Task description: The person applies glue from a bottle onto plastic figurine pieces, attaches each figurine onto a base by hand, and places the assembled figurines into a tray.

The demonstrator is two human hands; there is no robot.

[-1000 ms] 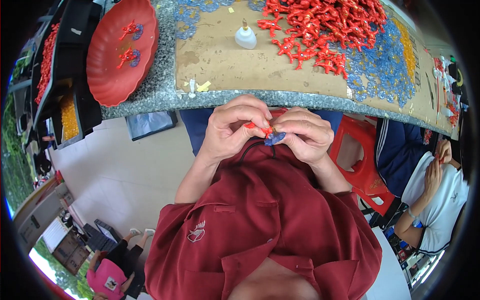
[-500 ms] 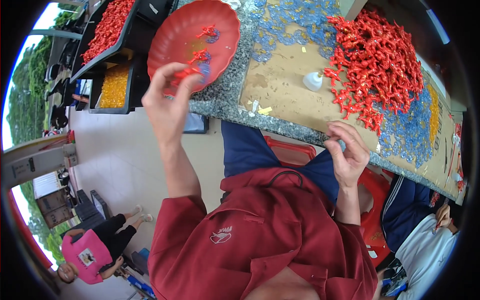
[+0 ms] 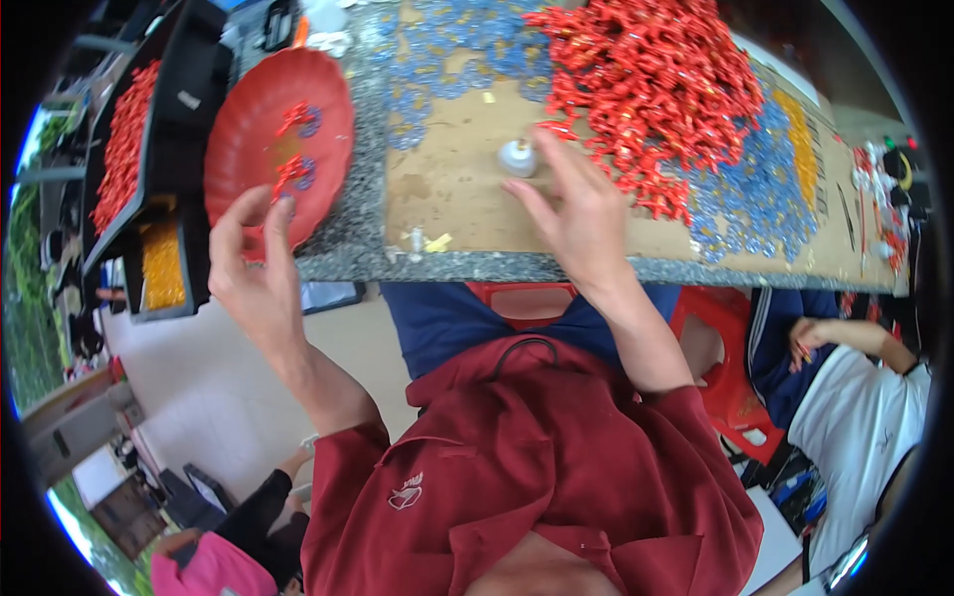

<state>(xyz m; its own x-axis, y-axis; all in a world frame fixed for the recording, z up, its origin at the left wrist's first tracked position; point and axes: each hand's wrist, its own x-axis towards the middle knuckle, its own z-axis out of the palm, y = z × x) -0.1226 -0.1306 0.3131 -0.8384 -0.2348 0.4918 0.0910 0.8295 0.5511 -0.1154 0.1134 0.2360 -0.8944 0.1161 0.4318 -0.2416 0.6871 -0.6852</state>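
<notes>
My left hand (image 3: 256, 268) is over the near rim of a red scalloped plate (image 3: 234, 139). Its thumb and forefinger are slightly apart, with no piece plainly held between them. Small red figures with blue clear discs lie on the plate, one red figure (image 3: 294, 117) farther back and another red figure (image 3: 290, 173) by my fingertips. My right hand (image 3: 586, 214) reaches over the brown cardboard (image 3: 447, 194), thumb and forefinger spread beside a small white bottle (image 3: 517, 159). Its forefinger tip is close to the edge of a big heap of red figures (image 3: 646, 89).
Blue clear discs (image 3: 755, 204) cover the cardboard around the heap, with a yellow strip (image 3: 795, 139) beyond. Black bins at left hold red pieces (image 3: 127, 139) and amber pieces (image 3: 162, 263). The granite table edge (image 3: 447, 265) runs before me. A co-worker in white (image 3: 855, 407) sits at right.
My right hand has moved from the table edge up and forward to beside the bottle. The view has shifted. My left hand stays by the plate; the red figure between its fingers no longer shows clearly.
</notes>
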